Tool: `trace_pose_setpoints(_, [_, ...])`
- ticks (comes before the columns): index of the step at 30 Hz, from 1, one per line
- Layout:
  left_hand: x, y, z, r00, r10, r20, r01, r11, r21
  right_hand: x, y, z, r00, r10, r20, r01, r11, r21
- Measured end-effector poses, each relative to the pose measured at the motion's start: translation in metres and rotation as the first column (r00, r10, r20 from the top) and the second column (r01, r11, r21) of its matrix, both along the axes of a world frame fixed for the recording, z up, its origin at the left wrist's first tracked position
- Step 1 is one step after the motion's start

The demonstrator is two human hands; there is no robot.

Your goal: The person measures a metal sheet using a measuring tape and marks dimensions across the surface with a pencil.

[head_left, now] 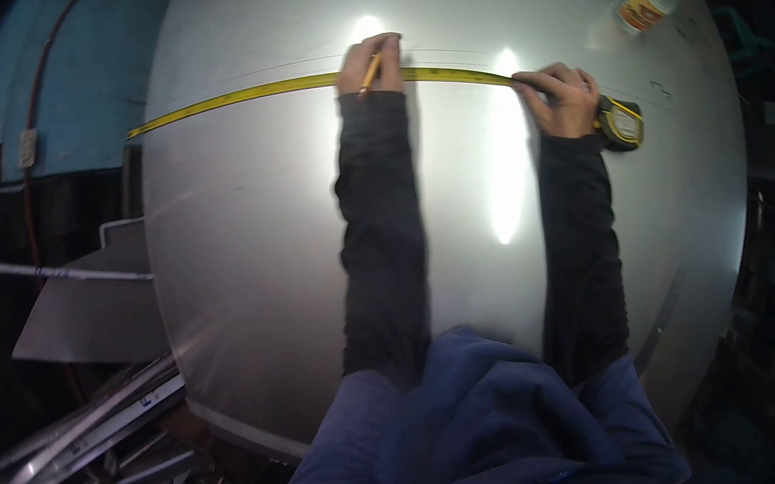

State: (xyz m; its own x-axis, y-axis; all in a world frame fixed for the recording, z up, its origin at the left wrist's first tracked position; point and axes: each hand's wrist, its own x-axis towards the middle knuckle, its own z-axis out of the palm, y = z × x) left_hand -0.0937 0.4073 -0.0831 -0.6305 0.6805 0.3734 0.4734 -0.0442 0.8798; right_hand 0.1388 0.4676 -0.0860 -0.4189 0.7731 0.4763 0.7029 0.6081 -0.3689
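A yellow tape measure blade (246, 93) runs across a large grey metal sheet (478, 279), reaching past the sheet's left edge. My left hand (369, 60) lies over the blade, its fingers closed on an orange pencil (371, 73) that points back toward my wrist. Further right, my right hand (564, 97) pinches the blade near its right visible end, thumb and fingertips together. The black and yellow tape measure case (623, 123) rests on the sheet against the outer side of that hand. Just beyond the blade, a thin drawn line curves across the sheet.
A clear bottle with a yellow and red label (643, 10) is at the sheet's far right. Metal strips (112, 422) are piled at lower left, below a loose sheet piece (95, 318). A blue wall with an outlet (28, 147) stands at left.
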Motion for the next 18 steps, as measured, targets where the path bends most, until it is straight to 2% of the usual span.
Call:
trace_pose_setpoints(2, [-0.007,0.004,-0.013,0.996,0.086,-0.021,-0.085,0.995,0.051,0.002,0.001,-0.003,1.000,0.011,0.017,-0.012,0.999,0.030])
trace_pose_setpoints(4, [-0.001,-0.001,-0.006,0.986,0.162,0.048,-0.161,0.986,-0.031,0.002,-0.001,-0.001,0.999,0.043,-0.001,-0.043,0.999,0.024])
trace_pose_setpoints(6, [0.005,-0.012,0.012,0.982,0.188,-0.016,-0.188,0.981,-0.039,0.000,-0.002,0.003,0.998,0.056,-0.003,-0.056,0.998,0.030])
trace_pose_setpoints(8, [0.000,-0.011,0.002,0.979,0.195,0.051,-0.199,0.977,0.079,-0.001,-0.003,0.005,0.999,0.042,0.006,-0.042,0.999,0.034])
trace_pose_setpoints(9, [-0.004,-0.015,0.002,0.975,0.154,0.161,-0.172,0.979,0.104,-0.001,-0.004,0.007,0.999,0.042,0.011,-0.042,0.999,0.021])
trace_pose_setpoints(10, [-0.018,-0.021,-0.001,0.974,0.161,0.158,-0.179,0.978,0.110,-0.001,-0.002,0.006,0.999,0.049,0.007,-0.049,0.998,0.027])
trace_pose_setpoints(12, [-0.055,-0.039,-0.014,0.954,0.020,0.300,-0.106,0.956,0.274,0.003,0.002,0.000,0.998,0.059,0.028,-0.061,0.997,0.044])
trace_pose_setpoints(13, [-0.093,-0.047,-0.038,0.952,0.027,0.306,-0.119,0.950,0.289,0.002,0.002,0.001,0.998,0.064,0.019,-0.065,0.995,0.071])
trace_pose_setpoints(14, [-0.119,-0.066,-0.025,0.912,-0.083,0.401,-0.099,0.906,0.412,0.000,0.001,0.001,0.998,0.052,-0.024,-0.049,0.995,0.091])
trace_pose_setpoints(15, [-0.171,-0.082,-0.047,0.967,0.180,0.181,-0.206,0.970,0.132,0.000,0.002,0.000,0.997,0.048,-0.056,-0.043,0.997,0.071])
trace_pose_setpoints(17, [-0.248,-0.111,-0.048,0.984,0.176,0.020,-0.177,0.978,0.110,0.001,0.001,0.000,0.998,0.034,-0.054,-0.028,0.995,0.099])
trace_pose_setpoints(18, [-0.286,-0.126,-0.049,0.983,0.173,-0.060,-0.167,0.981,0.102,0.002,0.001,-0.001,0.999,0.017,-0.028,-0.016,0.998,0.060])
